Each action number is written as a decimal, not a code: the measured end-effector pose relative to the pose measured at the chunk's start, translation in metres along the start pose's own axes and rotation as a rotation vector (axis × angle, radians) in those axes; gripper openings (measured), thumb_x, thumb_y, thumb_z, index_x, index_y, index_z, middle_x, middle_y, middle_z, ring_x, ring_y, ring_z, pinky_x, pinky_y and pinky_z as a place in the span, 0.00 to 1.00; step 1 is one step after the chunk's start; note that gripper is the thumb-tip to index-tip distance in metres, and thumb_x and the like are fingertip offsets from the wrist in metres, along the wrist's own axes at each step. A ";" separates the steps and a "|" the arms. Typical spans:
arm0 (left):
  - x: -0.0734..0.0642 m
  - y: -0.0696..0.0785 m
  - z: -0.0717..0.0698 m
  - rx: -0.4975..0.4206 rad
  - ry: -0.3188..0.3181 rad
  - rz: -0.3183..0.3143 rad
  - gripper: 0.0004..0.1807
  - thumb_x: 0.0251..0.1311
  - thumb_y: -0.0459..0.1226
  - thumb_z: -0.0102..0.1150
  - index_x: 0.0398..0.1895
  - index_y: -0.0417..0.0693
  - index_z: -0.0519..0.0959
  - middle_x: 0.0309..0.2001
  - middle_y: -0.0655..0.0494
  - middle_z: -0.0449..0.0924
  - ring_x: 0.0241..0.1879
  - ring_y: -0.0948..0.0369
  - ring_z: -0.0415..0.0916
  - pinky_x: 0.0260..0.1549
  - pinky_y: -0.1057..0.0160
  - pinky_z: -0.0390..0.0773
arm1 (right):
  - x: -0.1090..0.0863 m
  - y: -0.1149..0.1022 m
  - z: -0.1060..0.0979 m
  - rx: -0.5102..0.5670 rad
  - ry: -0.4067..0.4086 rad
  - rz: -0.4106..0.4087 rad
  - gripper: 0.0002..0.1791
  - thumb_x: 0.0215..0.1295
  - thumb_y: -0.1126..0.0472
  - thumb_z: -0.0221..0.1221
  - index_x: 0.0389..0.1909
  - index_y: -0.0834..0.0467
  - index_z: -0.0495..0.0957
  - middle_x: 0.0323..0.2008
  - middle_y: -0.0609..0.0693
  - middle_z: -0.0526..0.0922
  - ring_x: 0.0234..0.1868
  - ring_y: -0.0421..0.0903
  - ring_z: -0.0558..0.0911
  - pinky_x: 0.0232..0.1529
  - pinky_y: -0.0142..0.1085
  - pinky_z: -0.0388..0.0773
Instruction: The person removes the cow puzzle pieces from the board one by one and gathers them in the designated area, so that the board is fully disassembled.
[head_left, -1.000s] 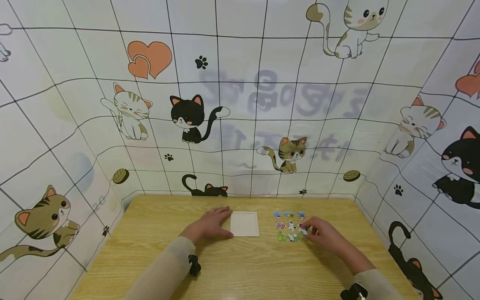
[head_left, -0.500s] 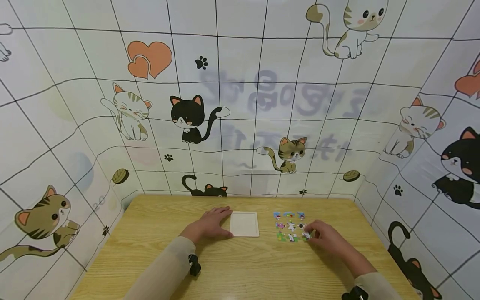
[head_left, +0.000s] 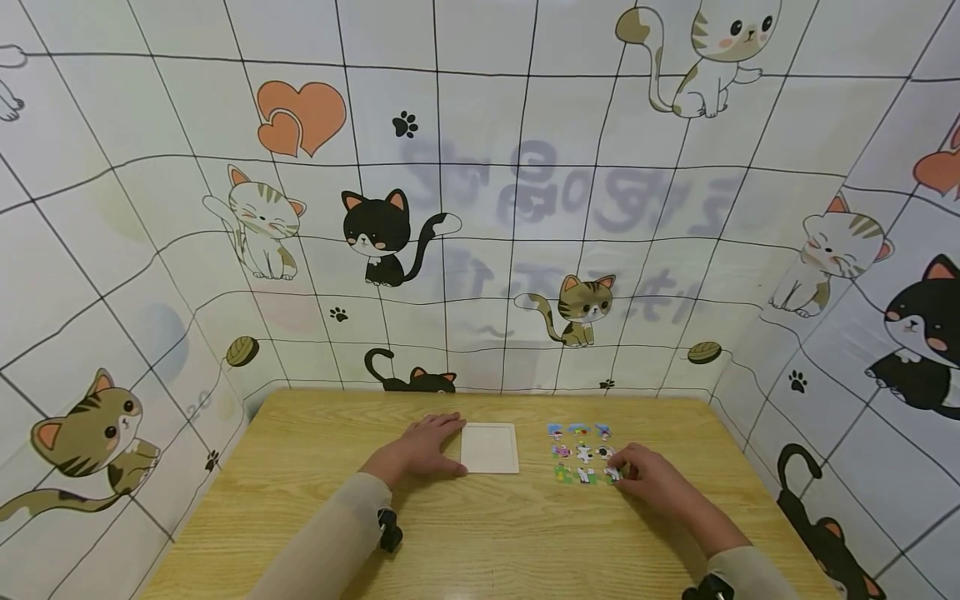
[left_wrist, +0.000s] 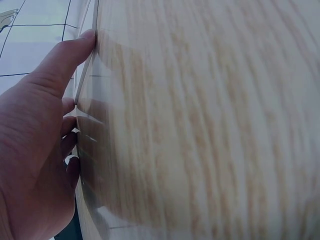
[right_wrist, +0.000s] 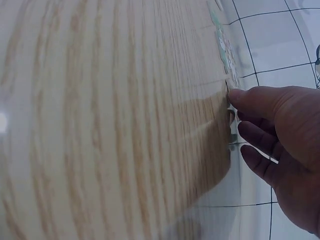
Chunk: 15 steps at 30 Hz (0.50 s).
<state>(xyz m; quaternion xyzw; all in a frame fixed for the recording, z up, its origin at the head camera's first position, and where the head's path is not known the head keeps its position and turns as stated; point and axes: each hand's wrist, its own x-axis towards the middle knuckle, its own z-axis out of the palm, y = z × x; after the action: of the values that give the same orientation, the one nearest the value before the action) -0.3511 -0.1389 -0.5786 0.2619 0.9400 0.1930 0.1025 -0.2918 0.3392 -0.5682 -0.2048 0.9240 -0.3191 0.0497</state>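
Note:
My left hand (head_left: 422, 450) lies on the table with its fingers spread. Its thumb and fingertips touch the left edge of a square, cream-coloured puzzle tray (head_left: 489, 448), also visible as a thin edge beside the thumb in the left wrist view. To the tray's right, colourful jigsaw pieces (head_left: 583, 452) lie in three rows with small gaps. At the lower right corner of that group, my right hand (head_left: 651, 477) pinches a jigsaw piece (head_left: 612, 473) between thumb and fingertips. The fingers partly cover this piece. In the right wrist view, the other fingers hang loosely curled.
The wooden table (head_left: 480, 533) reaches back to a white curtain (head_left: 480, 208) printed with grid lines and cartoon cats. The curtain also closes off both sides. A strip of bare wood separates the tray from the jigsaw pieces.
My right hand has shifted slightly right and toward me, bringing the corner piece down into line with the front row. My left hand and the tray have stayed in place.

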 end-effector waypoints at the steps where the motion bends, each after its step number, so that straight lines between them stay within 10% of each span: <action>1: 0.000 0.000 0.000 0.001 0.000 0.001 0.55 0.66 0.64 0.73 0.89 0.51 0.62 0.89 0.49 0.55 0.86 0.38 0.51 0.78 0.26 0.55 | 0.000 0.000 0.000 -0.002 0.001 0.002 0.12 0.73 0.67 0.72 0.54 0.59 0.87 0.46 0.48 0.81 0.39 0.38 0.75 0.38 0.36 0.77; 15: 0.001 -0.006 0.003 -0.018 0.034 0.030 0.57 0.64 0.69 0.71 0.88 0.51 0.63 0.88 0.49 0.57 0.85 0.38 0.52 0.76 0.24 0.56 | 0.002 0.004 0.001 -0.029 0.005 0.021 0.12 0.73 0.66 0.72 0.54 0.57 0.88 0.47 0.46 0.82 0.40 0.38 0.76 0.40 0.36 0.79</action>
<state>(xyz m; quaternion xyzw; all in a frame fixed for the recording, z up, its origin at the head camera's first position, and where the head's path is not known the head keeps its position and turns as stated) -0.3534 -0.1424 -0.5839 0.2719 0.9358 0.2073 0.0861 -0.2949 0.3409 -0.5714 -0.1948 0.9309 -0.3054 0.0479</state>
